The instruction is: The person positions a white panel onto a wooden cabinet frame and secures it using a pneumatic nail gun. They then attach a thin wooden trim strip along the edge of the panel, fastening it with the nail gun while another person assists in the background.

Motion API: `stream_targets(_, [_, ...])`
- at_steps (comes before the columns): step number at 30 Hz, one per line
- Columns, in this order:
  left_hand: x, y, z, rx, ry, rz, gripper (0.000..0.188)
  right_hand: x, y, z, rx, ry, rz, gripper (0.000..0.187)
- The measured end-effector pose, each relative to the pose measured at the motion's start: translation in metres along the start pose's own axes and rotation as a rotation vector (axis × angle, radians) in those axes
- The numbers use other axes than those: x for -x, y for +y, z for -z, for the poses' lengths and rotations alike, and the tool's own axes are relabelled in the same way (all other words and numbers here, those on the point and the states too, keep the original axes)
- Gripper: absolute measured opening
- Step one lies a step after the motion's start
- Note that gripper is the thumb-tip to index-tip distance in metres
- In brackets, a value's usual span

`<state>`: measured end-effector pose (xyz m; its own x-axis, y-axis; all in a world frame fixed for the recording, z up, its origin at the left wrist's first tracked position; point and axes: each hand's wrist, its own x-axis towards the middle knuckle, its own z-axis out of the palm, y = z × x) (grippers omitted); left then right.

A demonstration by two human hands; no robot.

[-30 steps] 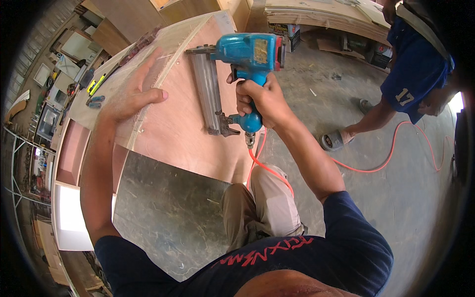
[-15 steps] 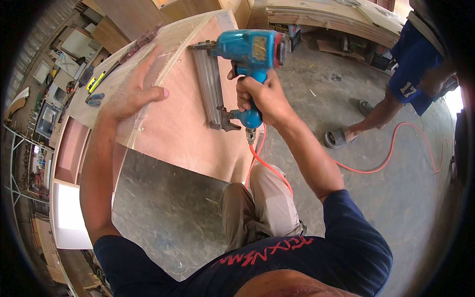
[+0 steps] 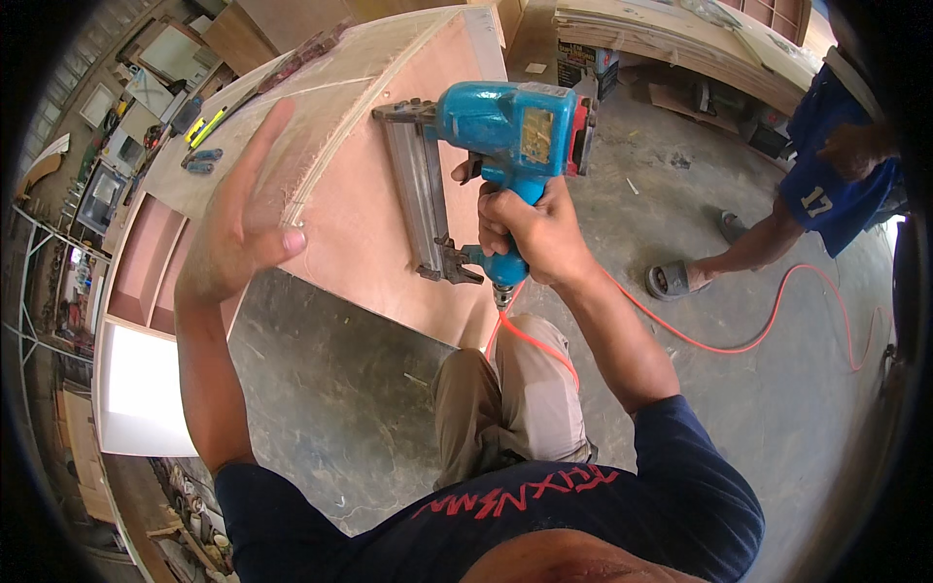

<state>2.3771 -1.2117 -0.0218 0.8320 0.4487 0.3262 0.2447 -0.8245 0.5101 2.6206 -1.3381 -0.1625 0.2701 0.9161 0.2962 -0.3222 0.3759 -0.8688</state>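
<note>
- The right hand (image 3: 533, 228) is clamped round the grip of a blue nail gun (image 3: 505, 131), forefinger up by the trigger. The gun's long magazine (image 3: 420, 199) lies along the plywood panel (image 3: 369, 223), with the nose at its far end, near the pale edge strip (image 3: 360, 97).
- The left hand (image 3: 238, 219) is open, fingers spread and holding nothing. It is over the panel's left part, well apart from the gun; whether the palm presses the wood or hovers just above it, I cannot tell.
- The orange air hose (image 3: 739, 340) runs from the base of the grip, down past the knee and out across the concrete floor (image 3: 330, 408), looping near another person's sandalled foot (image 3: 675, 282).
- Risk, as I judge it: with a finger near the trigger, a bump of the nose could fire a nail where none is wanted.
- If the left hand is not bearing down, the panel may shift under the gun's kick, and a nail could go in askew or burst out of the side.
- Should that hand slide toward the nose, a deflected nail could reach the fingers.
- The hose on the floor could snag a foot and jerk the gun off line.
- Small tools (image 3: 204, 146) lie at the panel's far left corner.
</note>
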Motion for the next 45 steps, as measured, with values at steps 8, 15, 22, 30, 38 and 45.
stream_targets(8, [0.026, -0.01, -0.013, -0.118, 0.132, -0.077, 0.106, 0.002, 0.003, -0.003, 0.003, 0.014, -0.001, 0.032])
stream_targets(15, [0.023, -0.008, -0.015, -0.215, 0.138, -0.122, 0.105, 0.006, 0.004, -0.005, -0.002, -0.009, 0.007, 0.032])
stream_targets(22, [0.022, -0.009, -0.015, -0.275, 0.139, -0.148, 0.108, 0.015, 0.013, 0.001, 0.058, -0.013, -0.006, 0.022])
stream_targets(30, [0.026, -0.014, -0.02, -0.367, 0.251, -0.25, 0.113, 0.04, 0.011, -0.021, 0.143, -0.003, -0.008, 0.021])
stream_targets(38, [0.032, -0.022, -0.024, -0.408, 0.294, -0.26, 0.113, 0.036, 0.017, -0.025, 0.168, -0.021, 0.108, 0.022])
stream_targets(45, [0.033, -0.023, -0.024, -0.41, 0.306, -0.242, 0.116, 0.045, 0.016, -0.024, 0.152, -0.032, 0.093, 0.025])
